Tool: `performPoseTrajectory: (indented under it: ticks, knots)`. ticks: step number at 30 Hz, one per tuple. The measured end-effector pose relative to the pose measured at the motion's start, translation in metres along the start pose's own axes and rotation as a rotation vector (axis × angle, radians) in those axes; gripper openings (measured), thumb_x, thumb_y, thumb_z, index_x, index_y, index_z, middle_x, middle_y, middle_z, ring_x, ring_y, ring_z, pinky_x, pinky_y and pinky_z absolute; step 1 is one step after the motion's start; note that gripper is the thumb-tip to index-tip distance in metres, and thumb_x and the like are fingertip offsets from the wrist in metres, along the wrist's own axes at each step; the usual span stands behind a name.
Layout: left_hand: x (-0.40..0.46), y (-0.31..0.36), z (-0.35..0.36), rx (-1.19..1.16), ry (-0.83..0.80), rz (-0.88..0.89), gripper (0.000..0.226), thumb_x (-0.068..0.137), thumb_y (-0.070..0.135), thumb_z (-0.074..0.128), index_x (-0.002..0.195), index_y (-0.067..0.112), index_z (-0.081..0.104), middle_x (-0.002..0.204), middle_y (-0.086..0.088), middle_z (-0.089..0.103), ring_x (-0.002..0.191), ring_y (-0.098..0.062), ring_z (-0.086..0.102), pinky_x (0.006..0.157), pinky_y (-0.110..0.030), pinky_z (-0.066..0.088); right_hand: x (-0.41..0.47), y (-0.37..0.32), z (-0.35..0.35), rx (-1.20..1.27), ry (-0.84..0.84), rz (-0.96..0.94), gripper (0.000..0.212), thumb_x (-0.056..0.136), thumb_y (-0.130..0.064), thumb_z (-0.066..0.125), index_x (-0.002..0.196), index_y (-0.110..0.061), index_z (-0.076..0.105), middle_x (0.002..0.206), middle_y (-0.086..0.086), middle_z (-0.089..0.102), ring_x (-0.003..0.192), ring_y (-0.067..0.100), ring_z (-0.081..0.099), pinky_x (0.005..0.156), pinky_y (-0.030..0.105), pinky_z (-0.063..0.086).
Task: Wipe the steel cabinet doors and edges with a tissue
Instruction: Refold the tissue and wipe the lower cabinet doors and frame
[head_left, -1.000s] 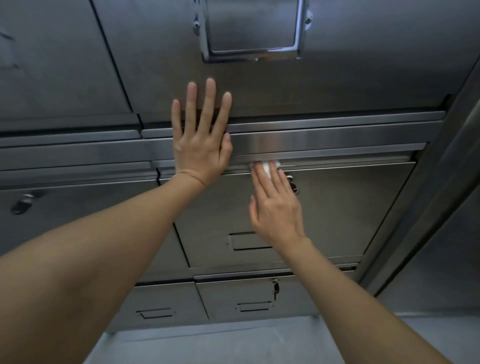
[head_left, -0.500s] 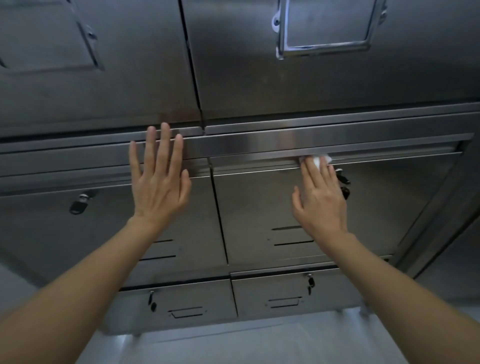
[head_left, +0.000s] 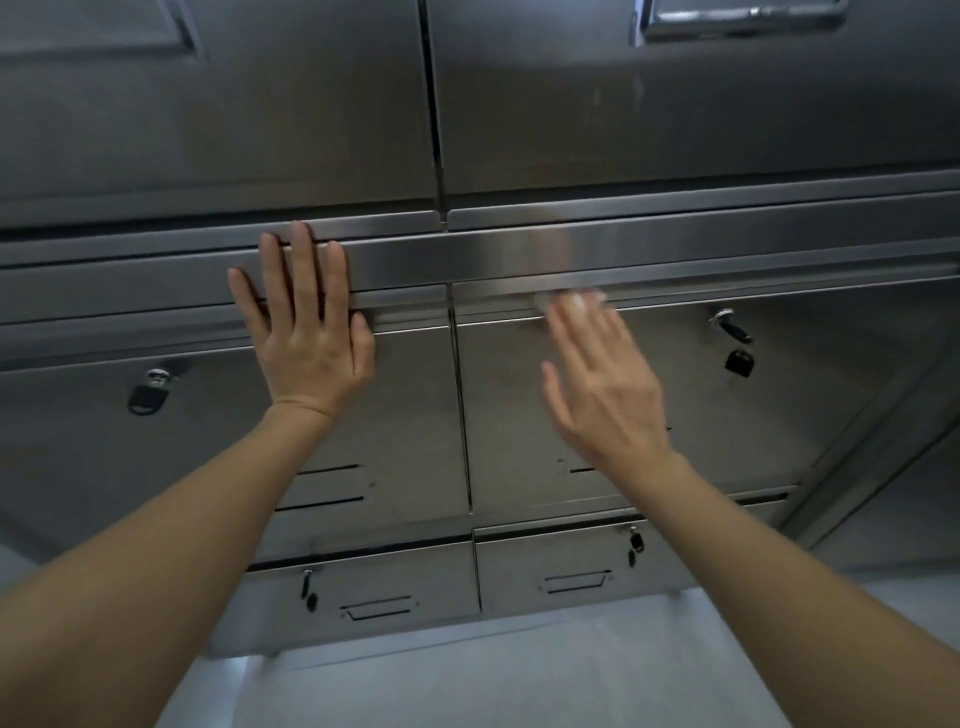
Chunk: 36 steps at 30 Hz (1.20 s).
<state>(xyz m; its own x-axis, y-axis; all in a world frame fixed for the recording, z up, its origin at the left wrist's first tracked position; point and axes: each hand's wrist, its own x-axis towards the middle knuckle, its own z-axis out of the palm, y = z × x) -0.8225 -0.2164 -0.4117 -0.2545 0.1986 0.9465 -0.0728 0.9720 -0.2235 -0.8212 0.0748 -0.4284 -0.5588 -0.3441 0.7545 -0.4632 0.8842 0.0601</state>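
A steel cabinet fills the view, with large upper doors (head_left: 675, 114), a horizontal steel rail (head_left: 675, 244) and smaller lower doors (head_left: 753, 415). My left hand (head_left: 306, 338) lies flat, fingers spread, on the rail and the top edge of the lower left door (head_left: 78, 457). My right hand (head_left: 602, 384) is blurred by motion and presses a white tissue (head_left: 569, 300) with its fingertips against the top edge of the lower right door.
Keys hang in the locks of the lower doors (head_left: 737, 353) (head_left: 148, 395). Two bottom drawers (head_left: 571, 571) with keys and slot handles sit just above a pale floor (head_left: 493, 675). A steel post (head_left: 883, 441) slants down the right side.
The view has shifted left along the cabinet. My right hand with the tissue keeps sliding along the lower right door's top edge. My left hand moved left along the rail.
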Motion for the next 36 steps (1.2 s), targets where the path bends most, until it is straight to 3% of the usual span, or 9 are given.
performPoseTrajectory:
  ticks: [4, 7, 11, 13, 18, 25, 30, 33, 36]
  knots:
    - [-0.001, 0.0, 0.0, 0.04, -0.006, -0.013, 0.071, 0.099, 0.032, 0.029, 0.157, 0.016, -0.009, 0.165, -0.006, -0.018, 0.15, -0.025, -0.019, 0.121, -0.05, -0.012, -0.011, 0.041, -0.012, -0.071, -0.023, 0.359, 0.064, 0.102, -0.038, 0.031, 0.148, 0.006, 0.037, 0.155, 0.024, 0.035, 0.147, 0.038, 0.027, 0.121, 0.048, 0.021]
    - [0.001, 0.0, -0.001, 0.024, -0.027, -0.021, 0.072, 0.099, 0.031, 0.03, 0.158, 0.015, -0.007, 0.162, -0.016, 0.002, 0.15, -0.024, -0.019, 0.12, -0.05, -0.012, 0.003, -0.017, -0.004, 0.04, 0.006, 0.197, 0.064, 0.101, -0.038, 0.035, 0.146, 0.006, 0.04, 0.153, 0.025, 0.037, 0.146, 0.041, 0.027, 0.122, 0.047, 0.019]
    - [-0.001, 0.001, -0.003, 0.016, -0.031, -0.018, 0.072, 0.099, 0.031, 0.031, 0.158, 0.016, -0.007, 0.162, -0.015, 0.002, 0.15, -0.023, -0.019, 0.121, -0.049, -0.013, 0.016, -0.079, 0.0, 0.172, -0.03, -0.011, 0.058, 0.099, -0.033, 0.039, 0.145, 0.003, 0.044, 0.151, 0.02, 0.044, 0.144, 0.036, 0.034, 0.123, 0.042, 0.02]
    - [0.0, 0.0, -0.004, 0.011, -0.036, -0.028, 0.071, 0.099, 0.031, 0.031, 0.158, 0.015, -0.006, 0.16, -0.017, 0.006, 0.15, -0.023, -0.02, 0.12, -0.049, -0.014, 0.015, -0.059, -0.002, 0.131, -0.03, -0.022, 0.055, 0.099, -0.029, 0.04, 0.146, -0.001, 0.044, 0.15, 0.018, 0.046, 0.142, 0.035, 0.038, 0.122, 0.042, 0.022]
    - [0.0, -0.001, -0.003, 0.021, -0.024, -0.013, 0.069, 0.1, 0.033, 0.027, 0.158, 0.017, -0.008, 0.163, -0.001, -0.023, 0.15, -0.024, -0.02, 0.12, -0.051, -0.013, 0.002, -0.023, -0.008, 0.064, -0.033, 0.14, 0.059, 0.101, -0.033, 0.035, 0.15, 0.001, 0.037, 0.155, 0.019, 0.036, 0.148, 0.033, 0.026, 0.125, 0.036, 0.009]
    - [-0.001, 0.0, -0.001, 0.008, -0.045, -0.022, 0.068, 0.101, 0.034, 0.025, 0.158, 0.019, -0.009, 0.165, -0.004, -0.017, 0.151, -0.024, -0.018, 0.121, -0.051, -0.011, 0.019, -0.083, 0.0, 0.102, -0.021, -0.09, 0.055, 0.099, -0.025, 0.041, 0.147, 0.001, 0.042, 0.152, 0.017, 0.043, 0.144, 0.035, 0.034, 0.121, 0.043, 0.025]
    - [-0.001, 0.001, -0.003, -0.011, -0.048, -0.033, 0.076, 0.097, 0.032, 0.035, 0.157, 0.018, -0.01, 0.155, -0.015, 0.017, 0.15, -0.035, -0.001, 0.119, -0.052, -0.009, 0.006, -0.033, -0.001, 0.068, 0.036, 0.034, 0.052, 0.097, -0.017, 0.043, 0.146, 0.0, 0.045, 0.152, 0.017, 0.043, 0.144, 0.034, 0.036, 0.12, 0.043, 0.026]
    - [0.001, 0.001, -0.002, -0.006, -0.038, -0.022, 0.079, 0.096, 0.03, 0.04, 0.157, 0.017, -0.009, 0.155, -0.015, 0.019, 0.142, -0.039, 0.015, 0.119, -0.052, -0.008, 0.007, -0.052, 0.002, 0.099, 0.057, 0.114, 0.055, 0.098, -0.026, 0.041, 0.144, 0.005, 0.045, 0.151, 0.02, 0.042, 0.144, 0.039, 0.032, 0.12, 0.046, 0.027]
    - [0.0, 0.0, -0.001, 0.007, -0.045, -0.017, 0.077, 0.097, 0.031, 0.037, 0.157, 0.018, -0.009, 0.161, -0.014, 0.009, 0.15, -0.035, -0.001, 0.12, -0.052, -0.009, 0.013, -0.088, 0.006, 0.167, 0.035, 0.011, 0.058, 0.098, -0.028, 0.042, 0.145, 0.006, 0.043, 0.152, 0.021, 0.042, 0.145, 0.041, 0.03, 0.12, 0.047, 0.026]
